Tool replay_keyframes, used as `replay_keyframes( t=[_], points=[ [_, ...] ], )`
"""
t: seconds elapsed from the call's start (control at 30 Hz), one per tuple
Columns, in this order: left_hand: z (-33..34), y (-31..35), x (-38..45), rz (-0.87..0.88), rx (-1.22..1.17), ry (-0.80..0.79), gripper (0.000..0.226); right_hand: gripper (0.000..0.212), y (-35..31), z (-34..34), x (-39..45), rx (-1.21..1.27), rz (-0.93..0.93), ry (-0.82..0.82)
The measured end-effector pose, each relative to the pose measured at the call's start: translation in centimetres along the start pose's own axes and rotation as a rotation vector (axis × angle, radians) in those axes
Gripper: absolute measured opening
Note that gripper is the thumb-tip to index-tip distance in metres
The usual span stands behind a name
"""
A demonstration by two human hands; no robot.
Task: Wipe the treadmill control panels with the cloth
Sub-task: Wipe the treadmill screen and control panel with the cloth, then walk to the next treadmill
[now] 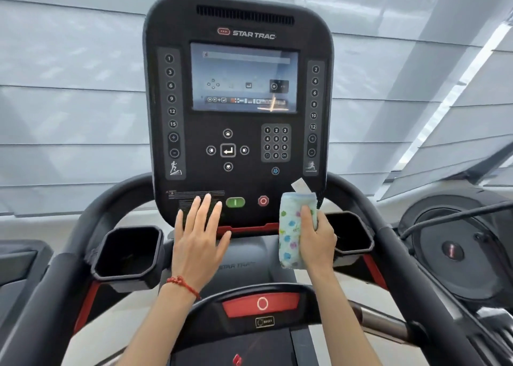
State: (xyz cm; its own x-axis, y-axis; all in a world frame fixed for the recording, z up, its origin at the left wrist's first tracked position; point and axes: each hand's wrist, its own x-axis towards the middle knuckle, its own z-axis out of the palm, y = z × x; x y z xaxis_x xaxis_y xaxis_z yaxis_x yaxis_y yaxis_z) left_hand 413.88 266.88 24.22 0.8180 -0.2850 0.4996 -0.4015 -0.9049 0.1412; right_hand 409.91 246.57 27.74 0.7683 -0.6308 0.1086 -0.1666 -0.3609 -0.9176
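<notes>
A black treadmill control panel [238, 132] stands upright in front of me, with a lit screen [244, 78], number keys, a green start button [235, 202] and a red stop button [263, 200]. My left hand [198, 235] is raised with fingers straight and spread, fingertips over the panel's lower left edge; a red string circles its wrist. My right hand [316, 238] grips a folded white cloth [291, 232] with coloured spots, held upright at the panel's lower right corner. Whether the cloth touches the panel is unclear.
Two black cup holders [129, 250] [351, 233] flank the console, with curved black handrails [69, 254] on both sides. A red safety bar [261, 303] sits on the front handle below my hands. Another machine [455, 243] stands at the right. Window blinds fill the background.
</notes>
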Motion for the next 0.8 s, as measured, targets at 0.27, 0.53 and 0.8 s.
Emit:
replay_keyframes(
  t=[0.27, 0.53, 0.8],
  points=[
    [-4.2, -2.8, -7.2, -0.113, 0.02, -0.014, 0.054, 0.023, -1.7, 1.5, -6.3, 0.065, -0.04, -0.199],
    [-8.3, -4.1, -13.4, -0.355, 0.151, -0.031, 0.057, 0.027, -3.8, 4.1, -9.5, 0.162, -0.102, -0.431],
    [-10.8, -1.2, -22.1, -0.71, 0.299, -0.049, 0.055, 0.025, -3.5, 5.3, -13.7, 0.137, -0.241, -0.775]
  ],
)
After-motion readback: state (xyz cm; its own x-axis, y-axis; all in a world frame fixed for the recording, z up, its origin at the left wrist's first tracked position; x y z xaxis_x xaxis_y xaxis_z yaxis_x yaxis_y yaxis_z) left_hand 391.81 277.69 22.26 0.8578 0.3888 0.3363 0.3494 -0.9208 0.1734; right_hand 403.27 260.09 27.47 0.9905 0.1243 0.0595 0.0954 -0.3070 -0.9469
